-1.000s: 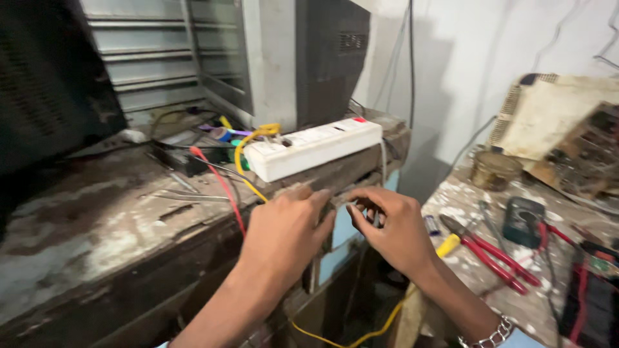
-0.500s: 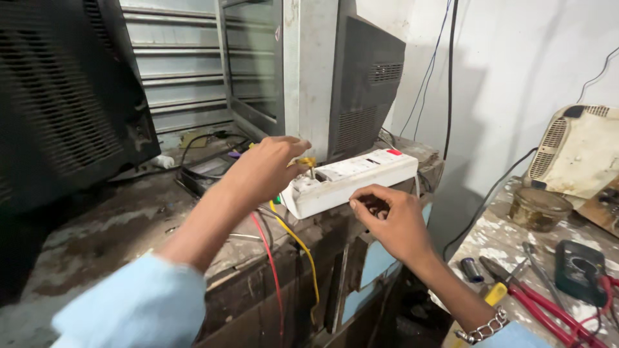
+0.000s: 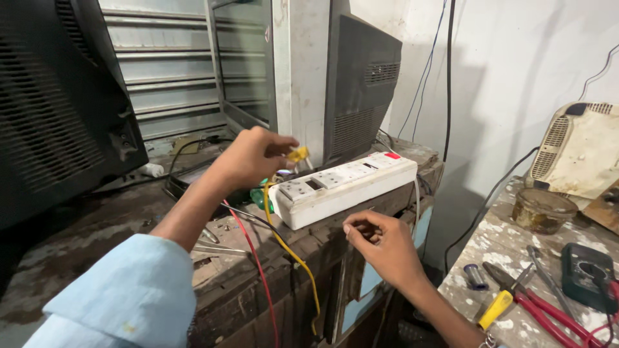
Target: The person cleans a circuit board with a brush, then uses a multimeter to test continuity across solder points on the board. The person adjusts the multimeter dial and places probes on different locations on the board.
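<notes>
Low in the frame, right of centre, my right hand [image 3: 385, 248] hangs in front of the bench [image 3: 97, 258] edge with its fingers [image 3: 361, 231] curled together; whether they pinch anything I cannot tell. Above and left of it, my left hand [image 3: 248, 158] grips a small yellow clip [image 3: 297, 154] at the end of a yellow wire [image 3: 290, 251], just beside the near end of the white power strip [image 3: 342, 187] at the centre.

The risk I judge greatest is the clip touching the strip's open sockets or slipping from my grip, since the wire drapes slack over the bench edge and its weight pulls downward. A red wire [image 3: 255, 264] runs beside it, and the two could snag or cross. My blue sleeve [image 3: 122, 303], lower left, could brush loose metal bits on the grimy bench top.

At lower right a second, paint-spattered bench [image 3: 490, 248] carries a yellow-handled screwdriver [image 3: 495, 309], red-handled pliers [image 3: 554, 316], a dark multimeter [image 3: 590, 274] and a round jar [image 3: 541, 209]. Farther back, a dark television casing [image 3: 58, 109] fills the upper left and another [image 3: 361, 84] stands behind the strip, crowding the space around it. Cables [image 3: 448, 71] hang down the white wall.
</notes>
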### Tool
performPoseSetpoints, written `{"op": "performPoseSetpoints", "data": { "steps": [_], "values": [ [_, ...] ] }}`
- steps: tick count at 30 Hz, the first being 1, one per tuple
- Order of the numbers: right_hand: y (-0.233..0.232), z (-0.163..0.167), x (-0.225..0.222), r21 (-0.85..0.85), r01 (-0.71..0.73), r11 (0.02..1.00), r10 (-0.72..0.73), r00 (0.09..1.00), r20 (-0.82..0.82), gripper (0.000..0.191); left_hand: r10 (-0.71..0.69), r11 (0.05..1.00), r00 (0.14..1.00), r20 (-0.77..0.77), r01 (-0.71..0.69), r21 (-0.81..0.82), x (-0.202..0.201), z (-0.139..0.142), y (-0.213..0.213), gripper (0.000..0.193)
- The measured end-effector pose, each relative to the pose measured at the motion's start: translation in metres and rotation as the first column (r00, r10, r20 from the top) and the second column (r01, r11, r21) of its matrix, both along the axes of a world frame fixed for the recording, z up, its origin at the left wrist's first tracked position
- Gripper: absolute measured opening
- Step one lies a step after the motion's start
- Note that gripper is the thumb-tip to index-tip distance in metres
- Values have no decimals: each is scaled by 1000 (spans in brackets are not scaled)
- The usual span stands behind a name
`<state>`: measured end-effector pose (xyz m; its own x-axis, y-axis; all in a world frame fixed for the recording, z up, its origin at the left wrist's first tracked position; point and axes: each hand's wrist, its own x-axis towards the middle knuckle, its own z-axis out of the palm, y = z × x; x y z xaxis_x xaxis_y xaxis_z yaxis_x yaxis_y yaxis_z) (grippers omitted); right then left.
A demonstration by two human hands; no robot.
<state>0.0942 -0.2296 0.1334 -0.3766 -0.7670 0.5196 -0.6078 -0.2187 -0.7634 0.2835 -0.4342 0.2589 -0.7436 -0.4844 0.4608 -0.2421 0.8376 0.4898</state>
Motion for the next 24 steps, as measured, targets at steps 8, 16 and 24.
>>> {"op": "performPoseSetpoints", "data": {
  "steps": [8,16,24],
  "values": [
    [-8,-3,6,-87,-254,963,254,760,599,26,-231,806,921,-313,362,469,19,13,28,61],
    [-10,-11,32,24,-244,970,234,952,198,26,-282,610,806,-520,569,551,22,16,39,62],
    [-8,-22,76,-147,-72,987,33,967,-253,26,-159,704,823,-545,482,522,24,17,49,62]
  ]
}}
